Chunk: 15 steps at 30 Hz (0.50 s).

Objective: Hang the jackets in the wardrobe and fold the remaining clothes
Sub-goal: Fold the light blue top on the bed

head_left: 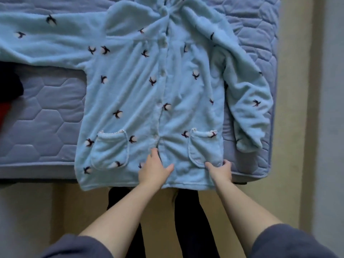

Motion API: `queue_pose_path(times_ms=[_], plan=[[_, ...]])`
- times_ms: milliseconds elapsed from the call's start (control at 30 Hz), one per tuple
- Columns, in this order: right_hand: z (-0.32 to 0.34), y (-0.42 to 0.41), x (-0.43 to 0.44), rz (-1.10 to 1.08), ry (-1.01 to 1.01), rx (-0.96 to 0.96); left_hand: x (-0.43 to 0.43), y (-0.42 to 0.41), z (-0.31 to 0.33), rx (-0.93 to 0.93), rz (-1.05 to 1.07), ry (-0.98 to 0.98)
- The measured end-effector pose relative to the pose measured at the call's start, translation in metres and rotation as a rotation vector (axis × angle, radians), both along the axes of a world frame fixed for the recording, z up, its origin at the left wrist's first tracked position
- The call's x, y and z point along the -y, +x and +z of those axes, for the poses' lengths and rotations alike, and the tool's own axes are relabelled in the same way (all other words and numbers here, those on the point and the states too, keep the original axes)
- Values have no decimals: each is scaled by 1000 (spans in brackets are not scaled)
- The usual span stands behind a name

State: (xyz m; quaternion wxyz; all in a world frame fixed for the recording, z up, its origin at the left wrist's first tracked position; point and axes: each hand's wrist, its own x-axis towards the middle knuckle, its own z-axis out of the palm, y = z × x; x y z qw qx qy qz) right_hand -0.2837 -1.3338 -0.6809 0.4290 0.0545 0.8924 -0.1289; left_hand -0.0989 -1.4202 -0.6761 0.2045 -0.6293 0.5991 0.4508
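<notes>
Blue fleece pajama top [149, 90] lies front up on quilted mattress [46, 118]. Left hand [154, 168] splayed flat near hem; right hand [221, 169] pinches fabric by pocket [204, 148].

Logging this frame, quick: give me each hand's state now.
Left hand: open, pressing flat on the blue fleece robe.
Right hand: gripping the robe's fabric below its pocket.

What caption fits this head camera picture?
Left hand presses and right hand grips the blue fleece robe spread on a quilted mattress.
</notes>
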Motion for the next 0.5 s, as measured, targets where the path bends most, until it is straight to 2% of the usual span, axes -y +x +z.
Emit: queue_pose_path(times_ms=[100, 233, 267, 333, 400, 500], plan=[[4, -20, -22, 85, -181, 385, -3, -24, -16, 120, 172, 148], [10, -44, -45, 103, -226, 531, 6, -22, -21, 180, 170, 279], [10, -49, -51, -12, -280, 578, 7, -23, -20, 208, 157, 291], [13, -52, -58, -402, -471, 744, 9, -25, -19, 270, 155, 306], [16, -55, -60, -692, -589, 818, 10, -27, -19, 315, 128, 306], [17, -63, -56, -829, -602, 852, 12, -27, -19, 369, 71, 295]])
